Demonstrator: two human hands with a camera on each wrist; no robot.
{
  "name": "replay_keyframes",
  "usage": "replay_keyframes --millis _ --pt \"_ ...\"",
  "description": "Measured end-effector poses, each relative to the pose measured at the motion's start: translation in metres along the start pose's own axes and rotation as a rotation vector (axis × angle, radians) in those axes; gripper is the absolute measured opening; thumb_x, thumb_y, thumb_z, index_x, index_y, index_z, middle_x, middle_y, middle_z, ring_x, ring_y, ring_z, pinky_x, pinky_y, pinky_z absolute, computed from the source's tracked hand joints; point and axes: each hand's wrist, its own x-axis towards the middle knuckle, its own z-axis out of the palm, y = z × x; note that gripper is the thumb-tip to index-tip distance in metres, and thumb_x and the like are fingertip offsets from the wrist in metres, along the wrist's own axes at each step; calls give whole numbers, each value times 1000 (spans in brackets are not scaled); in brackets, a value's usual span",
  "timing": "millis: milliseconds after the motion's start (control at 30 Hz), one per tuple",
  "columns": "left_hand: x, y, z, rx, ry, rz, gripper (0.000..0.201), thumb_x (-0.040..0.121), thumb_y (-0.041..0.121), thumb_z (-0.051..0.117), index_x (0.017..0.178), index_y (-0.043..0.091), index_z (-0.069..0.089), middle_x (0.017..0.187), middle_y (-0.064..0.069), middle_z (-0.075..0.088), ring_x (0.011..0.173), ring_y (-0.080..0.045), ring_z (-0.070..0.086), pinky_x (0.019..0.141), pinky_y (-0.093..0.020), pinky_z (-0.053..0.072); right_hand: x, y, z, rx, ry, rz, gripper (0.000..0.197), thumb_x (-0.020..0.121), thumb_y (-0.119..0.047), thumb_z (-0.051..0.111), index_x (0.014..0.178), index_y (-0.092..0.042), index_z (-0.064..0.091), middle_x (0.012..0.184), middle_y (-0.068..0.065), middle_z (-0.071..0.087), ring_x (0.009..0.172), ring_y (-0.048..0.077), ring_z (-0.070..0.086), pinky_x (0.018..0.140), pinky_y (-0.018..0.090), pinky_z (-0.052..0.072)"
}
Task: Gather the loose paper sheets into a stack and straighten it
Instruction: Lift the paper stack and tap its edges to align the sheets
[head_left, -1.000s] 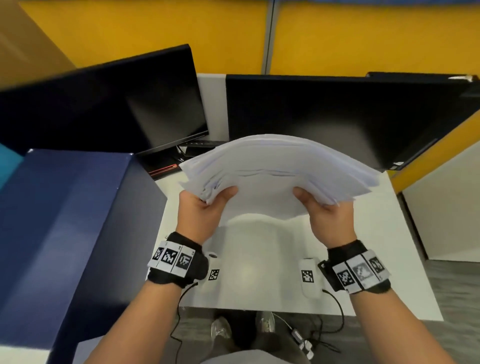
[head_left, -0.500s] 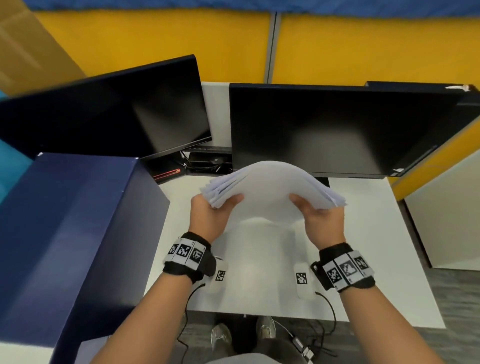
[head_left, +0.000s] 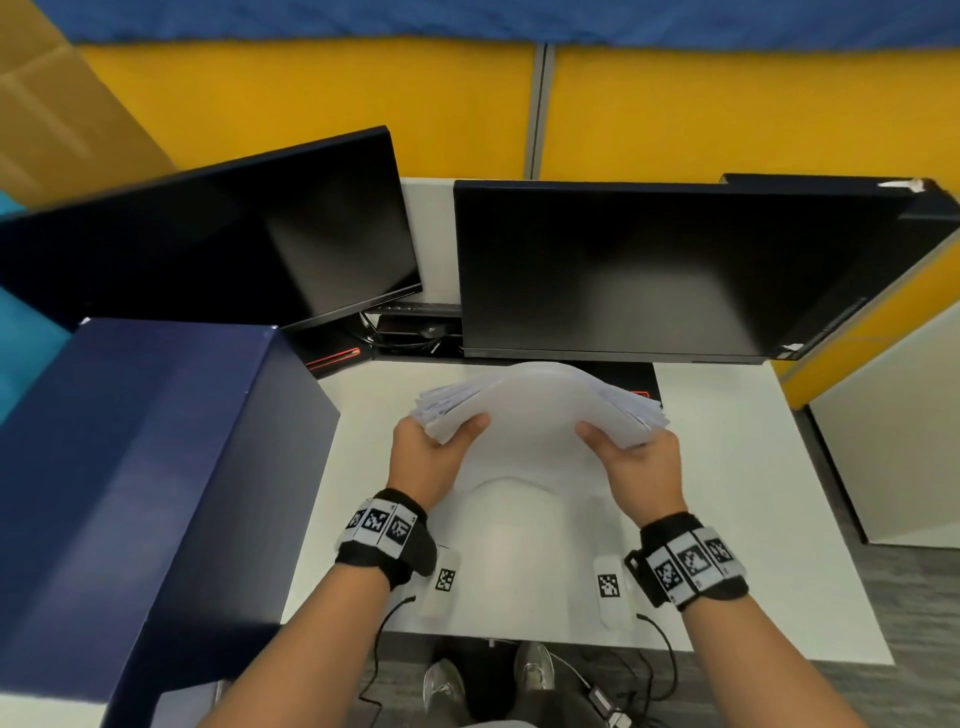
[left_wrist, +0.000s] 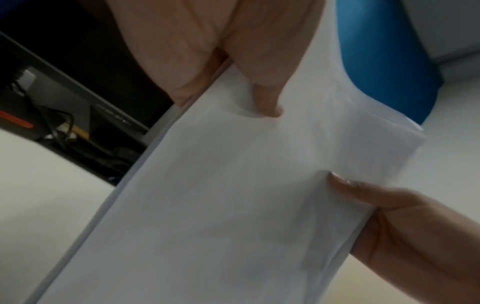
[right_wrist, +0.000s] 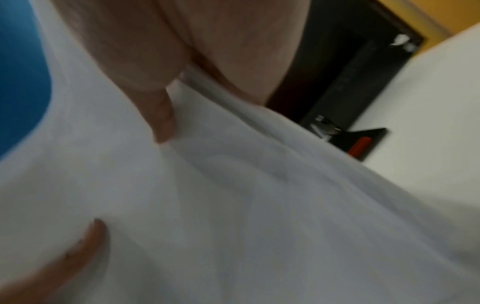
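Observation:
A stack of white paper sheets (head_left: 540, 405) bows upward in an arch above the white desk (head_left: 737, 467). My left hand (head_left: 431, 452) grips its left end, thumb on the near face. My right hand (head_left: 639, 462) grips its right end the same way. The sheet edges fan out unevenly at both ends. In the left wrist view the paper stack (left_wrist: 233, 205) fills the frame, with my left hand (left_wrist: 246, 72) pinching it at the top and my right hand (left_wrist: 402, 226) at the lower right. The right wrist view is blurred: the paper stack (right_wrist: 259, 205) sits under my right hand (right_wrist: 161, 82).
Two dark monitors (head_left: 649, 270) stand at the back of the desk, with cables and a black base behind the paper. A tall dark blue box (head_left: 130, 493) borders the desk's left side. Yellow partition walls (head_left: 363, 104) rise behind. Shoes and cables show below the desk's near edge.
Both hands have carried the arched stack down and away from the camera toward the desk. The sheets are drawn closer together than a second ago.

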Motion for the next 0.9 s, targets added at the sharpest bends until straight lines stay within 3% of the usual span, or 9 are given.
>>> replay_keyframes --millis 100,233,300,400,533,667,767,833,900 --pt "0 -11 8 14 22 -173 23 80 28 82 99 28 69 95 10 74 87 -2 71 89 -40 58 -2 6 -1 67 -30 148 29 79 -18 80 101 -31 67 100 -10 72 96 7 70 82 24 57" --pt "3 16 9 -173 33 -54 53 74 29 85 120 23 59 110 7 70 98 -1 68 83 -21 57 -2 -12 -4 210 36 54 42 78 -24 80 116 -16 65 107 -3 73 95 7 70 77 23 58" --pt "3 33 12 -218 106 1 51 79 37 76 123 20 57 111 3 68 98 -3 67 77 -14 55 -1 -26 0 239 105 -7 44 75 -36 77 110 -12 66 99 -3 71 86 5 68 72 19 55" --pt "8 54 24 -255 295 -69 35 85 35 73 112 14 64 101 5 68 83 8 65 64 -3 48 8 -42 13 159 258 25 30 79 -40 75 92 -14 68 85 -5 69 76 10 64 69 25 53" --pt "16 60 29 -313 345 -62 25 85 26 76 104 12 67 88 8 68 74 9 65 64 -7 49 18 -50 17 236 345 80 25 80 -38 73 82 -14 67 82 0 67 75 17 62 71 33 54" --pt "18 57 27 -268 336 -54 30 84 27 77 111 19 65 87 9 71 79 2 68 75 -19 58 25 -54 18 177 370 28 18 82 -28 74 87 -12 69 91 -3 69 87 11 63 86 31 53" --pt "18 51 21 -250 239 -18 45 80 24 81 121 23 61 98 4 74 89 -5 71 82 -24 60 27 -52 10 179 319 -5 20 82 -30 75 95 -17 67 95 -6 68 87 5 64 83 27 52" --pt "19 32 10 -232 41 8 70 70 14 88 131 23 55 111 3 72 101 -7 70 84 -22 58 27 -34 -7 230 123 -33 43 77 -12 80 115 -15 60 101 -3 67 87 4 66 77 21 55" --pt "21 6 3 -143 -115 -56 77 60 11 93 128 24 59 113 7 72 104 -7 69 83 -20 59 27 -14 -16 174 -67 26 56 70 5 82 118 -15 60 103 -6 71 92 7 70 80 22 59"
